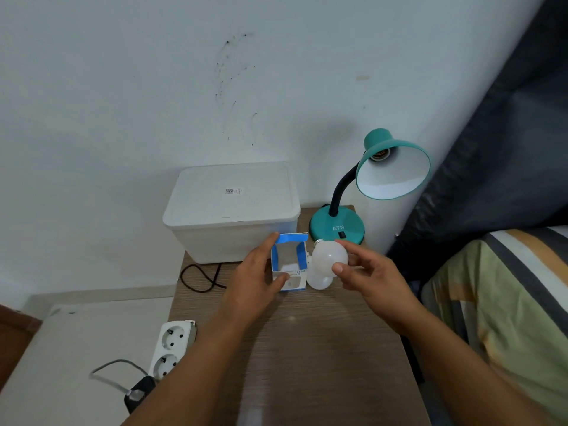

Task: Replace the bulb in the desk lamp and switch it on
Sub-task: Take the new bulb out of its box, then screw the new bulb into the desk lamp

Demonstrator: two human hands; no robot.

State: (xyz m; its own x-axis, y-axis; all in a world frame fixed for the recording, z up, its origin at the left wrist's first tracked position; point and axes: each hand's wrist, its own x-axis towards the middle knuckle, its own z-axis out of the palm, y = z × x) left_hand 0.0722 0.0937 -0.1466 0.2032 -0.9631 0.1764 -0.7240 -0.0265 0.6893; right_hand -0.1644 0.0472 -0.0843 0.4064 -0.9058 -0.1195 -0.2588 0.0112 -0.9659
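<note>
the white bulb (329, 256) sits in the right hand (368, 278), pinched between thumb and fingertips just above the wooden table (307, 348), in front of the lamp's base. a second white bulb (319, 279) lies on the table directly beneath it, touching the small blue-and-white bulb box (290, 262). the left hand (255, 278) grips that box, thumb and fingers curled round its sides, its top flaps open. just behind stands the teal desk lamp (338, 226), its shade (393, 167) tilted toward the camera with the socket (379, 154) bare. a white lidded storage box (230, 210) stands left of the lamp, a black cable (199, 279) looping at its foot. a white power strip (170, 348) lies at the table's left edge, and striped bedding (507, 302) lies to the right.
</note>
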